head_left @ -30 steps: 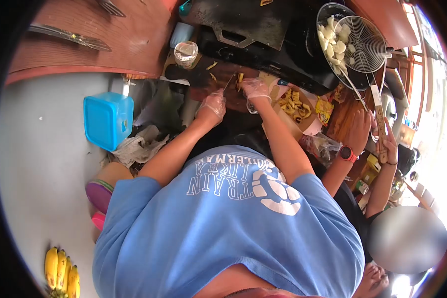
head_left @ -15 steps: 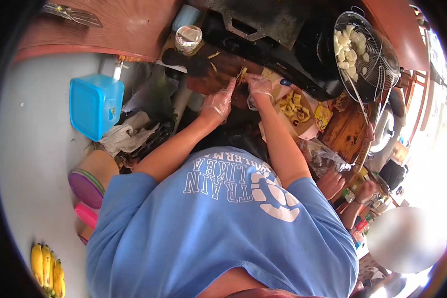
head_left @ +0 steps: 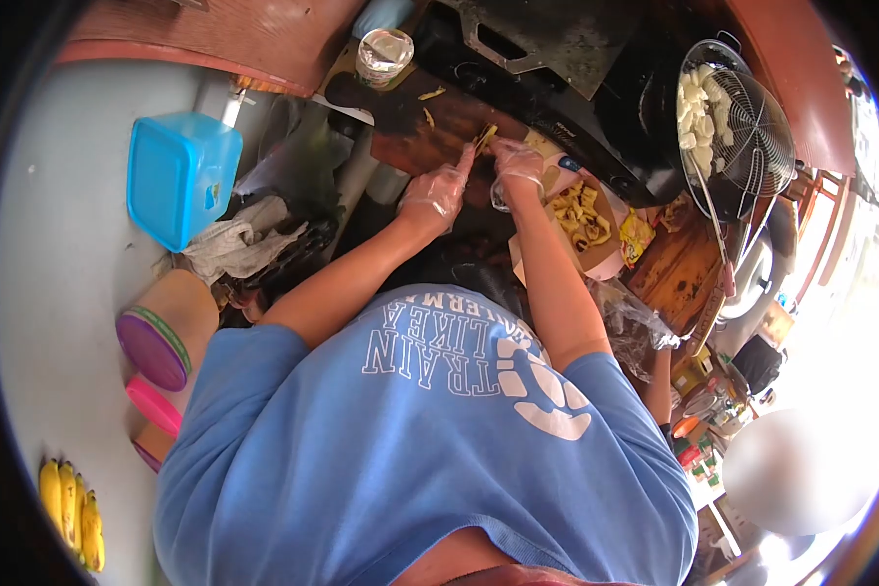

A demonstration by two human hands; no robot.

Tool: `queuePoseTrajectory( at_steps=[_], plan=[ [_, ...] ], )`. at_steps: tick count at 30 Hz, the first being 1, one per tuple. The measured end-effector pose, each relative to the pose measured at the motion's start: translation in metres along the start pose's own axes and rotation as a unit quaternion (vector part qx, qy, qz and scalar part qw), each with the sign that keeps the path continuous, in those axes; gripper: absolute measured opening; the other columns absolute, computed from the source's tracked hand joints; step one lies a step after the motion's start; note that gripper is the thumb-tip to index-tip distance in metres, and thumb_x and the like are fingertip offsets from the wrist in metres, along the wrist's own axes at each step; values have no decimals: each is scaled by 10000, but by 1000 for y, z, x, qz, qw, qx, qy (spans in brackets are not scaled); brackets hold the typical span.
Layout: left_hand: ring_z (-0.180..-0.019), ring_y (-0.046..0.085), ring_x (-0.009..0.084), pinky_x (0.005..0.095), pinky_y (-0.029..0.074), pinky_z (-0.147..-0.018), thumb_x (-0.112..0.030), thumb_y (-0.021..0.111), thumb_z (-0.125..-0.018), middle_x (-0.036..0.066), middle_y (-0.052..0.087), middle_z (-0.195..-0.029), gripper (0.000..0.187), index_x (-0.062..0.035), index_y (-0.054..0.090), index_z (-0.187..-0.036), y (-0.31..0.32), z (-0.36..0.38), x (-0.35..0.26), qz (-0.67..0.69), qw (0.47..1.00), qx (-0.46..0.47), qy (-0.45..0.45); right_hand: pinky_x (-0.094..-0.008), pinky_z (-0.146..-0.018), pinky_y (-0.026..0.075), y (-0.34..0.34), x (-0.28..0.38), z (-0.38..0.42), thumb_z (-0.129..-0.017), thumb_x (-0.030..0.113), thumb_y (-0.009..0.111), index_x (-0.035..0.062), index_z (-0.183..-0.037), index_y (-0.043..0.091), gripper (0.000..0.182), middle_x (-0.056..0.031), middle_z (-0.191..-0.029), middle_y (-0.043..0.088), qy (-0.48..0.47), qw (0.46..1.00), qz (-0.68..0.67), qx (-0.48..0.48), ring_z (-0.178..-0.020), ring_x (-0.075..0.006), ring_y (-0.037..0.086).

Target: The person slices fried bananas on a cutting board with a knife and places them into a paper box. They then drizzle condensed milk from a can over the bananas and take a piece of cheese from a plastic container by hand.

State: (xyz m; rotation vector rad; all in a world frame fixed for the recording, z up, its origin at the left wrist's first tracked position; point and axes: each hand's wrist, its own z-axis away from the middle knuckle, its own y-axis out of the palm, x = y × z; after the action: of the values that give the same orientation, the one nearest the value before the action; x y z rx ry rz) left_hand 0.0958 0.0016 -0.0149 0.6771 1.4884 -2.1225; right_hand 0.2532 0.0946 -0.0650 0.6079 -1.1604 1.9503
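Both my hands wear clear plastic gloves and meet over a dark reddish-brown board (head_left: 410, 146). My left hand (head_left: 438, 191) is closed, its fingertips at a thin yellow strip of food (head_left: 487, 135). From the other side my right hand (head_left: 518, 171) pinches the same strip. A thin light edge shows beside the strip, too small to name. Two small yellow scraps (head_left: 430, 95) lie farther up the board. Close to my right forearm, an open box (head_left: 612, 217) holds many yellow food pieces (head_left: 581, 217).
A foil-topped cup (head_left: 385, 57) stands by the black stove (head_left: 557, 122). At the right, a wok (head_left: 689, 186) holds pale chunks and a wire strainer (head_left: 757, 127). A blue tub (head_left: 161, 190) and bananas (head_left: 70, 508) are at the left. Another person's forearm (head_left: 659, 381) reaches plastic wrap (head_left: 635, 327).
The view has shifted slightly. My hands stay together at the yellow strip. The other person's hands have moved, with one arm now reaching up to the plastic wrap.
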Motion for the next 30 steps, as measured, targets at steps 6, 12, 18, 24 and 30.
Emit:
queuePoseTrajectory(
  at_steps=[6, 12, 18, 24, 30],
  plan=[
    [-887, 690, 424, 530, 565, -739, -30, 569, -852, 206, 691, -1040, 762, -72, 309, -1567, 3, -1, -1, -10, 1000, 0, -5, -317, -810, 536, 3, -6, -2, -872, 247, 631, 1, -917, 777, 290, -105, -923, 780, 32, 997, -72, 1, -879, -214, 736],
    [-922, 691, 419, 506, 571, -781, -25, 610, -833, 215, 680, -1089, 823, -66, 268, -1580, 4, -3, -4, -25, 999, 31, -19, -312, -805, 534, 2, -13, -5, -872, 237, 628, -7, -894, 772, 284, -104, -916, 781, 12, 999, -44, 9, -872, -211, 734],
    [-942, 699, 397, 488, 578, -793, -28, 620, -827, 200, 682, -1112, 834, -67, 269, -1583, 4, -5, -7, -58, 997, 38, -40, -297, -783, 530, 3, -13, -3, -859, 198, 670, -25, -876, 772, 246, -89, -901, 783, 55, 991, -123, 2, -840, -181, 721],
    [-939, 700, 392, 486, 579, -784, -37, 611, -839, 198, 680, -1118, 817, -65, 273, -1583, 2, -6, -7, -67, 996, 45, -46, -296, -774, 531, -3, -4, 3, -861, 216, 695, -19, -882, 779, 250, -82, -891, 784, 63, 994, -92, 4, -820, -180, 722],
    [-953, 700, 385, 482, 577, -792, -40, 612, -842, 192, 680, -1111, 827, -68, 258, -1588, 3, -9, -6, -90, 992, 68, -51, -298, -744, 524, -5, 4, 5, -870, 263, 698, -8, -880, 783, 285, -67, -846, 782, 87, 994, -71, 10, -785, -175, 715]
  ],
)
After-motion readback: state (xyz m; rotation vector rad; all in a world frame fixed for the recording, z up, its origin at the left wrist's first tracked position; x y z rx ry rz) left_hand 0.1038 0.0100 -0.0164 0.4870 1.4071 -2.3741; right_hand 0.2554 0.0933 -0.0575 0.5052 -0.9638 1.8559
